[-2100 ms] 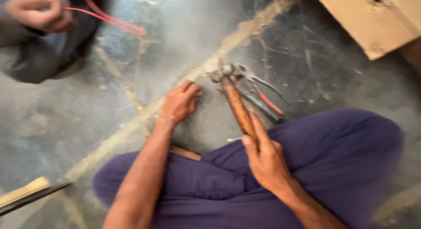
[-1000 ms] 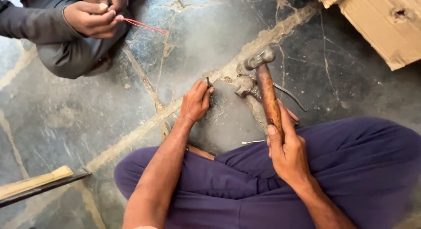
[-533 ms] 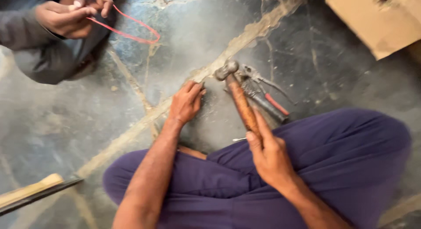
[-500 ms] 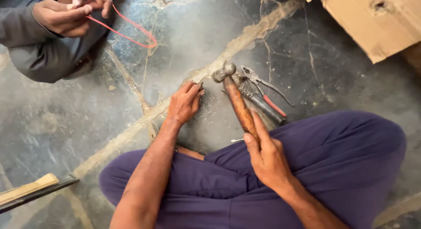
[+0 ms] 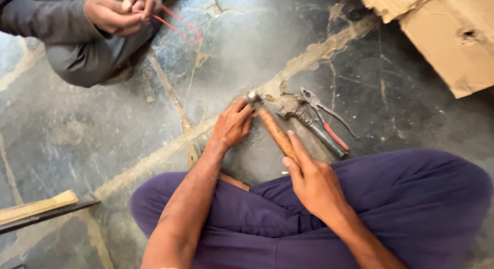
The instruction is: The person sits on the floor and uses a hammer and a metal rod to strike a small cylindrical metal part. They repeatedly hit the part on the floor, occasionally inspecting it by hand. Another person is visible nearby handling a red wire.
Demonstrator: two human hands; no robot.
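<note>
- One hammer (image 5: 272, 130) with a wooden handle is what I'm working with; its metal head rests low on the stone floor (image 5: 103, 130), at a pale mortar seam.
- My right hand (image 5: 314, 184) is closed round the lower end of the handle, forefinger stretched along the wood.
- My left hand (image 5: 232, 125) sits curled on the floor, fingertips pinched just beside the hammer head; whatever they pinch is too small to make out.
- Just right of the hammer lie red-handled pliers (image 5: 329, 122) and a second, dusty metal tool (image 5: 309, 122).
- Both my legs are crossed in purple trousers (image 5: 411, 197).
- Further off, another person's hands (image 5: 121, 11) hold a red wire (image 5: 177, 27); cardboard (image 5: 447, 37) lies top right, a wooden strip (image 5: 36, 207) at far left.
</note>
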